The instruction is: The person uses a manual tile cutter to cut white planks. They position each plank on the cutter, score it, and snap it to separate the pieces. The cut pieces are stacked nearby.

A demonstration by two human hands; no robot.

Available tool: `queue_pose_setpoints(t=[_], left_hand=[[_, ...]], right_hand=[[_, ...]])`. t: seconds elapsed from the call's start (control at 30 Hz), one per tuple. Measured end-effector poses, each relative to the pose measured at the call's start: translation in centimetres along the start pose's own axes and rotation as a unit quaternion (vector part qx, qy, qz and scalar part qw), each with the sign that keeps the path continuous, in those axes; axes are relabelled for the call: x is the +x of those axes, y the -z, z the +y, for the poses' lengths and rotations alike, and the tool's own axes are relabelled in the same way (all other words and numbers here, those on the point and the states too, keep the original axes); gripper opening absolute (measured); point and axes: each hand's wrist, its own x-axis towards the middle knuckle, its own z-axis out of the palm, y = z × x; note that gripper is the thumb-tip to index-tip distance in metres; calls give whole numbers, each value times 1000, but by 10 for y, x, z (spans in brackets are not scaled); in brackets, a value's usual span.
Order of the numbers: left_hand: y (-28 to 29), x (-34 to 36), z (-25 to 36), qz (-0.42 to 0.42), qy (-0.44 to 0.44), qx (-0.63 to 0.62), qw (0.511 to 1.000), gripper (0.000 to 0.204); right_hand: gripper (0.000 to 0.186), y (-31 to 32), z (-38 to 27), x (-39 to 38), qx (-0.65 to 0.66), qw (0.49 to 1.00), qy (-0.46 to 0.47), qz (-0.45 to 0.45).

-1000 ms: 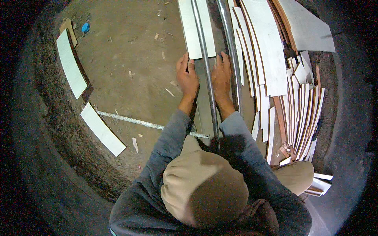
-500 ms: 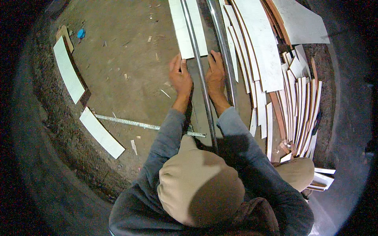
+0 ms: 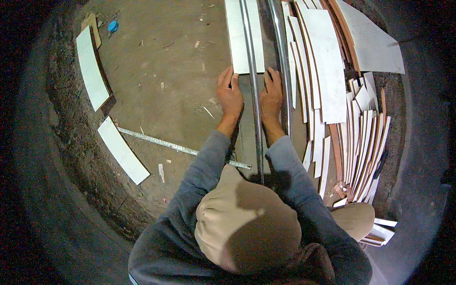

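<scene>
A long white board (image 3: 239,42) lies on the ground ahead of me, under two shiny metal rails that run away from me. My left hand (image 3: 230,97) is closed at its near left corner, thumb by the near edge. At the near right corner my right hand (image 3: 271,102) has its fingers against the board, between the left rail (image 3: 255,102) and the right rail (image 3: 284,61). The undersides of my fingers are hidden. A tape measure blade (image 3: 159,141) stretches across the ground, passing under my left forearm and ending near my knee.
Stacked white board strips (image 3: 325,66) and a pile of narrower offcuts (image 3: 363,147) lie on the right. Two short white boards, one farther (image 3: 92,69) and one nearer (image 3: 124,152), rest at the left. Beyond them are a blue scrap (image 3: 112,26) and scattered wood chips.
The view has shifted, so most of the scene sits farther right. Both hands stay at the near corners of the white board, with little visible movement relative to it.
</scene>
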Motion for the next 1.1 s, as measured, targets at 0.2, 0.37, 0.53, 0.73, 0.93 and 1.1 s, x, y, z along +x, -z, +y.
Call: queue_pose_setpoints(t=[0.2,0.37,0.53,0.73,0.93,1.1], left_hand=[[0,0,-3,0,16,-26,1000,30],[1,1,1,4,17,-23,1000,29],[2,1,0,-3,28,7,1000,29],[2,-1,-4,-15,23,10,1000,34],[-5,8,-5,-22,6,50,998,45],[-16,56,-9,-72,11,39,997,47]], right_hand=[[47,0,1,0,-2,1000,20,-4],[48,0,1,0,5,1000,20,-4],[50,-1,5,0,10,999,3,-40],[55,0,4,0,16,999,-1,-36],[41,-7,-4,30,93,993,-67,-10],[48,-29,-9,95,92,992,-73,-38]])
